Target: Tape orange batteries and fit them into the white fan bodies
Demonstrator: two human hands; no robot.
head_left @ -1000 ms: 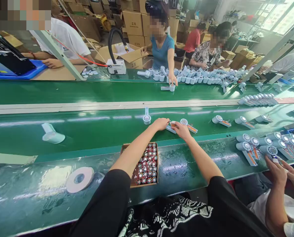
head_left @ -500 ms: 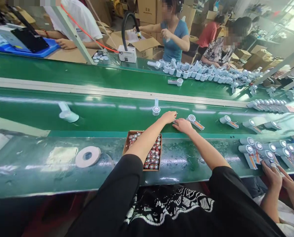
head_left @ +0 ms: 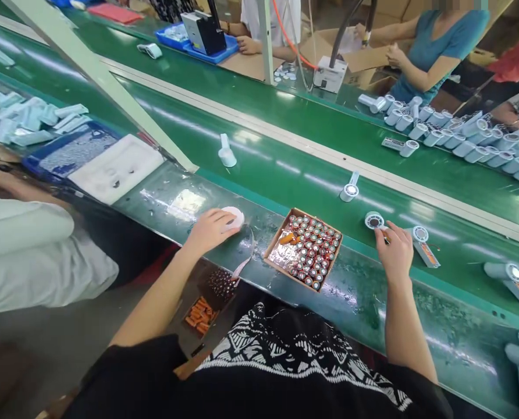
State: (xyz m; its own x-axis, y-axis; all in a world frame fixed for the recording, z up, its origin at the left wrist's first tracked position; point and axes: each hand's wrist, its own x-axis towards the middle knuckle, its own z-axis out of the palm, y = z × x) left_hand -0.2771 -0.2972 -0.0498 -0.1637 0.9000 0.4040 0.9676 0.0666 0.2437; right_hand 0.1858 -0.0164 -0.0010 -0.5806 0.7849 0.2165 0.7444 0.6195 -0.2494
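A: What was far on the left?

B: A co-worker's white sleeve (head_left: 36, 256) was there. Just past it lay a white foam tray (head_left: 115, 166).

A: Where was the person's left hand (head_left: 209, 231)?

B: It lay on the shiny green ledge (head_left: 364, 302), cupped over a white roll of tape (head_left: 235, 215). The fingers were bent round the roll and held it. A thin strip of tape (head_left: 244, 263) hung down over the near edge.

A: What came next?

B: A brown box (head_left: 280, 235) sat on the ledge between the two hands. It was packed with round batteries (head_left: 312, 250) that had red wires on top. The box touched neither hand.

A: And past the box?

B: One small fan (head_left: 349, 191) lay alone on the green belt (head_left: 285, 169), farther away. A closer small fan head (head_left: 374, 220) lay on the belt, round face up, at the tips of the right hand (head_left: 394, 256).

A: Was that hand pinching it?

B: The fingers were close together and lay flat, and their tips were on the part just under the fan head. The thumb was hidden, so I could not tell if it pinched.

A: Anything more on the right?

B: Another fan with a handle (head_left: 422, 237) lay just beside that hand, on its right side.
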